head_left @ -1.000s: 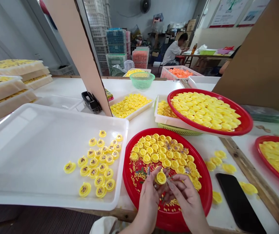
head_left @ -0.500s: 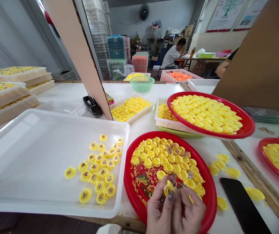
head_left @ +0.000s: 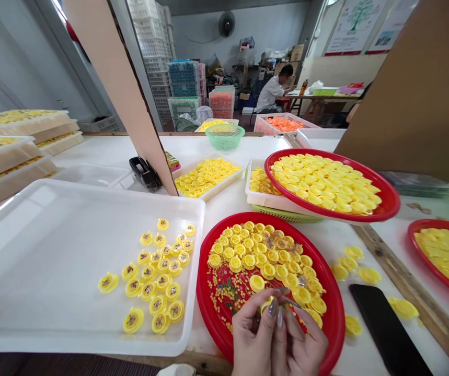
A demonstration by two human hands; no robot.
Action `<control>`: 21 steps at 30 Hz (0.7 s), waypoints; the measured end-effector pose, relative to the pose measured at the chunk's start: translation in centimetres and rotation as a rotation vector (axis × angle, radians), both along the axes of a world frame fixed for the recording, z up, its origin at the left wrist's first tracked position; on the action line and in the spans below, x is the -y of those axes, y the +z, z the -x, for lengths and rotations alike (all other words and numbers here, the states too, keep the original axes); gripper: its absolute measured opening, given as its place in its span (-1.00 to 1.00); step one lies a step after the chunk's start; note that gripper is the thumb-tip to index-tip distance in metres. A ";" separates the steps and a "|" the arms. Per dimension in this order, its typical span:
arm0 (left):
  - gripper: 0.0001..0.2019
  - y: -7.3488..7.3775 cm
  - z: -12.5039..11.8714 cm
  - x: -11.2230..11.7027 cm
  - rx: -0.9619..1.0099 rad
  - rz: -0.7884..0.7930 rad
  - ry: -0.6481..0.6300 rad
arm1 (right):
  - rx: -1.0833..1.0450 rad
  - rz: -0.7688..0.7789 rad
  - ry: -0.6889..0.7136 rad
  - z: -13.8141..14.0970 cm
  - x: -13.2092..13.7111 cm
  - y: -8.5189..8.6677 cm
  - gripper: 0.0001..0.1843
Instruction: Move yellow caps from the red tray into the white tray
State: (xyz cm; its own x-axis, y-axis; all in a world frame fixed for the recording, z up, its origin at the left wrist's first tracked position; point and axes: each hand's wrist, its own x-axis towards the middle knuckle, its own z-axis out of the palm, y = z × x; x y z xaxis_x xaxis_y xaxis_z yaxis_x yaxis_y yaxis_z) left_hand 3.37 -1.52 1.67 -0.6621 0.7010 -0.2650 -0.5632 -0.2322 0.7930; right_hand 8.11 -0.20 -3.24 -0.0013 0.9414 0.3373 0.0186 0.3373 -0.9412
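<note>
Both hands meet over the near part of a red round tray. My left hand pinches a small yellow round plastic piece between thumb and fingers, mostly covered by them. Right against it, my right hand is closed, fingertips pressed together at the piece; what they grip is hidden. Many similar yellow round pieces lie in the red tray, with tiny yellow beads scattered at its left. To the left, a white tray carries yellow pieces with printed pictures at its right side.
A black phone and loose yellow pieces lie at the right. Behind stands another red tray, raised on a white box. A cardboard panel, tape dispenser and green basket stand farther back. A person sits beyond.
The view has shifted slightly. The yellow piece is now more covered by my fingers, which have drawn closer around it. The pieces in both trays look unchanged.
</note>
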 end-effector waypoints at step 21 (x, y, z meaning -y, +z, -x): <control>-0.62 -0.9 3.0 2.6 0.263 -0.062 -0.115 | 0.126 0.013 0.324 1.2 -0.3 0.9 -0.54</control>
State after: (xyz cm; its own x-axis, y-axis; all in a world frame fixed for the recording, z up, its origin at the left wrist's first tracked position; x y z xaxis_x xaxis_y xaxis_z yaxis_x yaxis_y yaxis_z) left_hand 0.42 -4.09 0.74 -0.4918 0.7875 -0.3714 -0.7729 -0.1984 0.6027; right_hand 6.95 0.12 -2.32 -0.3413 0.8896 0.3035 0.0291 0.3328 -0.9426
